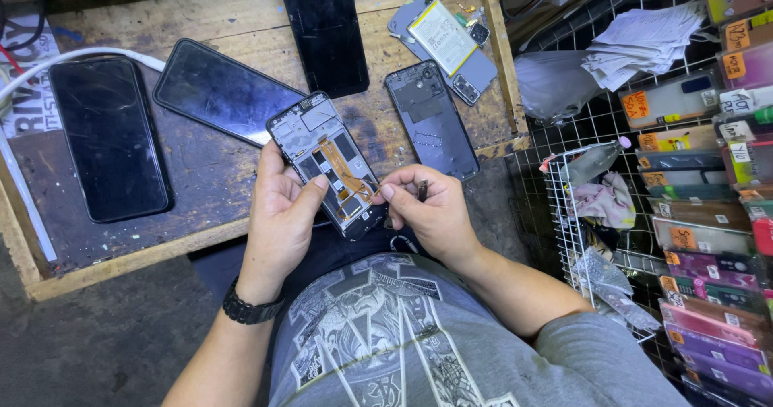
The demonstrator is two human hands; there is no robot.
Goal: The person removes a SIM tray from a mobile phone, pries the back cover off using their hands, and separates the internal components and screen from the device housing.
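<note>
Left hand (282,214) grips an opened phone frame (326,161) at the table's (201,177) front edge. Right hand (431,210), grip pressed together, pinches a small dark tool (422,189) beside the frame.

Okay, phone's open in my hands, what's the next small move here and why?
Probably ease the tool tip in the right hand under the lower end of the orange flex cable. The left hand already braces the opened phone, and the tip sits just beside the cable's lower end.
</note>
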